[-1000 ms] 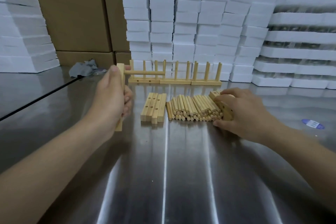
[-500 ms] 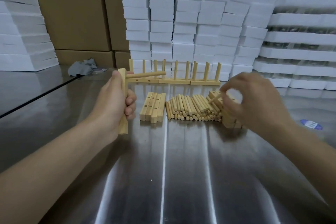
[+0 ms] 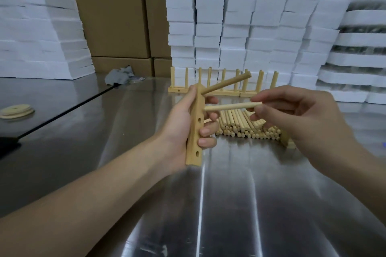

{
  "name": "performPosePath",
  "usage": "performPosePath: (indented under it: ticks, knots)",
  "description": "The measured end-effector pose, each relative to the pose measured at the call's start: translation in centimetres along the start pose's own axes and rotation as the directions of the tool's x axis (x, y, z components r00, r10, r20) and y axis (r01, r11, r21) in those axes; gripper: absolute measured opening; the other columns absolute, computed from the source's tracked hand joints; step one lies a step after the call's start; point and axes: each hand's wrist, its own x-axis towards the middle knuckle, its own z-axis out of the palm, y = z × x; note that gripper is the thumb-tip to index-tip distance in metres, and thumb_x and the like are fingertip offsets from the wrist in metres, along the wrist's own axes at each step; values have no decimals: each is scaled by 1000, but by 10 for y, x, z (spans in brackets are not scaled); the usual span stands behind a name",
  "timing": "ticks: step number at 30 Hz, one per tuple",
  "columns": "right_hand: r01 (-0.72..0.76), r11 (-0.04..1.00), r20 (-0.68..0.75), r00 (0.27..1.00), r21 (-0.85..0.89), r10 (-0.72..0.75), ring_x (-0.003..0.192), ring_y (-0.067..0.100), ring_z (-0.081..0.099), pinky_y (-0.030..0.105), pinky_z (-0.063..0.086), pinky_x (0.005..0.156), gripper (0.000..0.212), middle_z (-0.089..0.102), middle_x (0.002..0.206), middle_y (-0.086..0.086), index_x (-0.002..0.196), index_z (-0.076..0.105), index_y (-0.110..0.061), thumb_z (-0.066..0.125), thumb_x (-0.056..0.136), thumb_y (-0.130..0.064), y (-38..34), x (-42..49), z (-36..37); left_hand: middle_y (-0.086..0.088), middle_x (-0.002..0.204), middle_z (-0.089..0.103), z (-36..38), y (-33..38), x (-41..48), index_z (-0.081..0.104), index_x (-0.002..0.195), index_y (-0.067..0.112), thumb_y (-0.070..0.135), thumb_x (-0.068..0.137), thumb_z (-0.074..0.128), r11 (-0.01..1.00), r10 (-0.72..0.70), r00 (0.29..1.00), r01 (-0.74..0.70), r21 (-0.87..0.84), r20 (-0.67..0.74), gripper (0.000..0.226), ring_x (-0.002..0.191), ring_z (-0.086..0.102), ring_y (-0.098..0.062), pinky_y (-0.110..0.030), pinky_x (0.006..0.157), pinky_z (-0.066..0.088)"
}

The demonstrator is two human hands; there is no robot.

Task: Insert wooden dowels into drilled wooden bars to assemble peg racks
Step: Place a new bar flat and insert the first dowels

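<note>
My left hand [image 3: 183, 123] grips a drilled wooden bar [image 3: 195, 131] held upright above the table. One dowel [image 3: 226, 84] sticks out of the bar's top hole, slanting up to the right. Two empty holes show lower on the bar. My right hand [image 3: 296, 117] pinches a second dowel [image 3: 231, 106] between thumb and fingers; its left tip touches the bar just below the first dowel. A pile of loose dowels [image 3: 244, 125] lies on the table behind my hands.
Finished peg racks [image 3: 221, 87] stand in a row at the back of the steel table [image 3: 229, 204]. More wooden bars [image 3: 289, 142] lie right of the pile. White foam blocks [image 3: 240, 27], cardboard boxes [image 3: 117, 16], a grey rag [image 3: 119, 77] and wooden discs [image 3: 15, 110] surround the area.
My right hand lifted a dowel off the pile and carried it left to the bar. My left hand raised the bar and brought it closer, tilting its inserted dowel upward.
</note>
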Motion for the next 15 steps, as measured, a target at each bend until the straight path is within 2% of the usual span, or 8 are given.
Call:
performPosePath:
  ticks: [3, 6, 8, 15]
  knots:
    - [1, 1000, 6, 1000, -6, -1, 83, 19, 80, 28, 64, 77, 19, 81, 83, 7, 98, 81, -15, 77, 89, 0, -3, -2, 3, 0, 72, 48, 0, -1, 0, 63, 96, 14, 59, 109, 40, 1000, -6, 1000, 6, -17, 18, 52, 45, 36, -8, -19, 35, 30]
    - [38, 999, 40, 999, -22, -37, 81, 17, 80, 19, 61, 74, 20, 81, 83, 4, 98, 82, -15, 77, 88, 2, -7, -4, 3, 0, 71, 47, -1, -2, 0, 63, 97, 14, 59, 110, 40, 1000, -4, 1000, 4, -19, -3, 52, 46, 36, -8, -19, 35, 31]
    - [82, 992, 77, 994, -92, -75, 82, 14, 79, 16, 59, 74, 19, 81, 84, -1, 97, 83, -17, 79, 88, -1, -10, -6, 4, 1, 71, 48, -1, -2, -1, 62, 98, 14, 59, 110, 41, 1000, 2, 999, -2, -16, -32, 51, 46, 37, -8, -19, 35, 31]
    - [247, 923, 157, 965, -296, -208, 82, 9, 77, 19, 60, 74, 15, 80, 86, -12, 98, 83, -21, 80, 84, -13, -19, -12, 10, 0, 72, 49, 0, 1, -1, 58, 96, 17, 59, 109, 40, 1000, 4, 994, -6, -23, -112, 47, 47, 36, -9, -18, 37, 25]
